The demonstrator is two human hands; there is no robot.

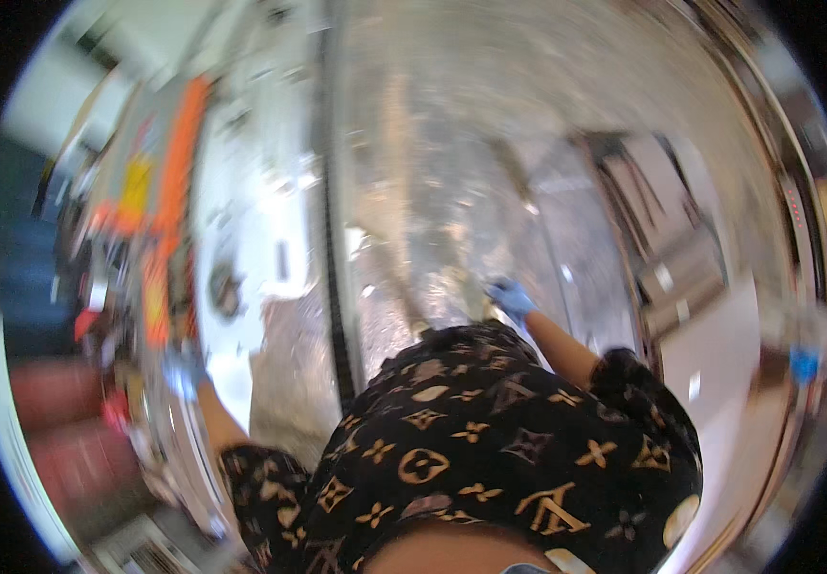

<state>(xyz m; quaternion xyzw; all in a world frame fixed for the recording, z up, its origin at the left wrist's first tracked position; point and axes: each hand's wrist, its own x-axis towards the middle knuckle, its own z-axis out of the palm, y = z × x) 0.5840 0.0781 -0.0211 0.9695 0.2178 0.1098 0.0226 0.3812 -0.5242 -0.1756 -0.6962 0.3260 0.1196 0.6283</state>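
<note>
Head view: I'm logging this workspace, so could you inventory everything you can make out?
orange edging: count unclear, orange, left
yellow patch: one, yellow, beside the orange edging
white surface: one, white, left of centre
long strip: one, dark, right of the white surface
floor: one, grey-brown, upper centre
box-like things: count unclear, brown, right
blue item: one, blue, far right
block-like things: apparently two, dark red, lower left
smaller clutter: blurred, uncountable
patterned top: one, black and tan, lower centre
left hand: one, light-blue glove, lower left
right hand: one, blue glove, centre-right
</note>
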